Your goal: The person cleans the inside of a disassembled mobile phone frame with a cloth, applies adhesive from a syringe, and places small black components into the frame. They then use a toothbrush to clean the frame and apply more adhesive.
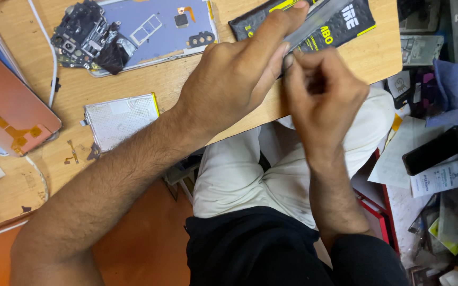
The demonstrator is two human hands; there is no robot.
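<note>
Both hands meet over the near edge of the wooden bench (149,85). The left hand (234,79) grips a thin grey strip (314,24) along its length, forefinger stretched on top; the right hand (322,90) pinches the strip's near end between curled fingertips, though exactly what they clasp there is hidden. The strip lies slanted above a black battery pack with yellow markings (345,24), apparently resting on it or just over it.

Risk, as judged: the strip looks slight and flexible, so an uneven pull by the two hands could kink or tear it; a slip of the pinch could drop it off the bench edge onto the lap below, since the work sits at the very rim.

Around: a blue phone back shell (160,26) with a dark stripped circuit assembly (83,37) lies behind the left wrist; a silver battery (117,119) sits under the forearm, which blocks access to it; an orange-backed display panel (6,106) lies at far left. Loose papers (398,153) and a dark phone (429,152) crowd the right-hand side.
</note>
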